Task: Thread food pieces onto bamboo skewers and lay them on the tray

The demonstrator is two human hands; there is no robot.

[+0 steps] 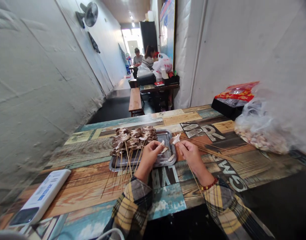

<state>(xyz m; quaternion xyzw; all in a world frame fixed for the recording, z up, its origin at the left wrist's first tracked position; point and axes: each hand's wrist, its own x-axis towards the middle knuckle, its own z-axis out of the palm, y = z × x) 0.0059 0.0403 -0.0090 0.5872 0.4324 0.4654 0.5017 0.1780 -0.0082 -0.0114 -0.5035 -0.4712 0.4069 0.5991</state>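
My left hand [148, 156] pinches a small oyster mushroom piece [164, 149] over the tray. In my right hand [191, 156] is a bamboo skewer [196, 181], its lower end slanting down toward me past the wrist. A pale mushroom piece [176, 138] shows at the fingertips of that hand; whether the skewer passes through it is hidden. The metal tray [175, 154] lies under and between my hands. On its left side are heaped skewered mushrooms [133, 137], their sticks pointing toward me. A loose mushroom scrap [171, 158] lies at the tray's right.
Bare skewers [218, 152] lie right of the tray. Farther right are a clear bag of pale pieces [263, 135] and a black box [225, 108] with a red packet. A white device [41, 196] lies at left. Beyond the table stand a bench [135, 100] and two seated people.
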